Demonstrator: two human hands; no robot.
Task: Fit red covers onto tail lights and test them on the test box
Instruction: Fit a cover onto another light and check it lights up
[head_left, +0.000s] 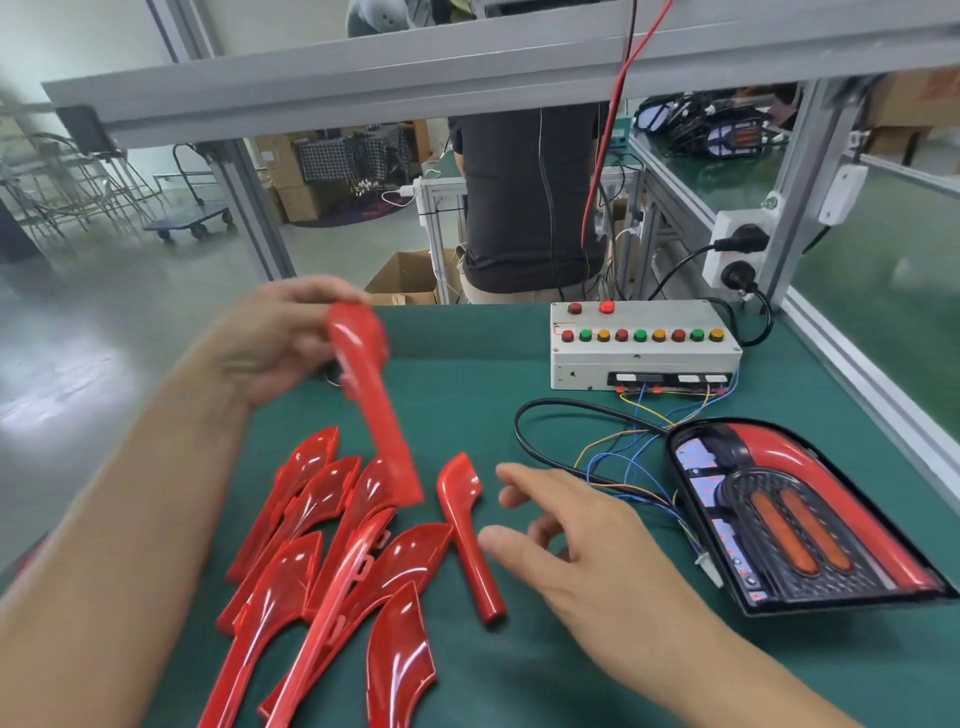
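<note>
We hold one red cover (371, 395) in our left hand (275, 338), the fingers curled round its broad end. Its long axis slopes down and to the right, and its narrow end hangs over the pile of red covers (332, 551) on the green table (467, 374). Our right hand (587, 561) has a relaxed, spread grip and holds nothing; it hovers just right of a single red cover (465, 535) that lies lengthwise, broad end away from us. The tail light (800, 514) lies to the right of both hands, nearer the right hand, wired to the test box (644, 345) behind it. We judge that the held cover must travel rightward to reach the tail light.
</note>
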